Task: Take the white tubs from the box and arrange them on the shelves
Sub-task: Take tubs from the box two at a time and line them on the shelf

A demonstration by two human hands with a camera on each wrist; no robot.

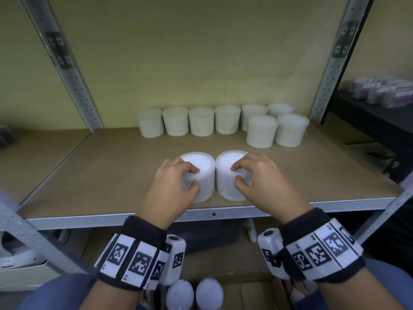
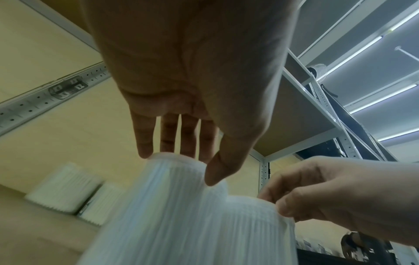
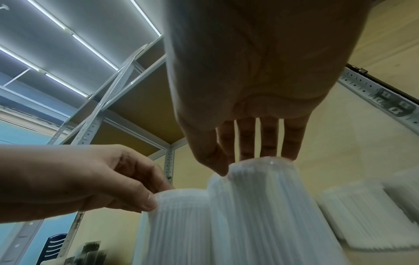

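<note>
Two white ribbed tubs stand side by side, touching, near the front edge of the brown shelf board (image 1: 111, 175). My left hand (image 1: 192, 178) grips the left tub (image 1: 206, 189) from above, fingers on its top and thumb on its near side. My right hand (image 1: 238, 177) grips the right tub (image 1: 223, 186) the same way. In the left wrist view my left hand (image 2: 179, 161) pinches the left tub's (image 2: 172, 206) rim. In the right wrist view my right hand (image 3: 249, 161) holds the right tub (image 3: 272, 215). Two more tubs (image 1: 180, 294) stand in the cardboard box (image 1: 245, 294) below.
Several white tubs (image 1: 201, 121) line the back of the shelf, with two more in front of them at the right (image 1: 261, 130). Perforated metal uprights (image 1: 67, 70) frame the bay. Purple-labelled boxes (image 1: 384, 90) sit on a dark shelf at the right. Bare board lies left of the held tubs.
</note>
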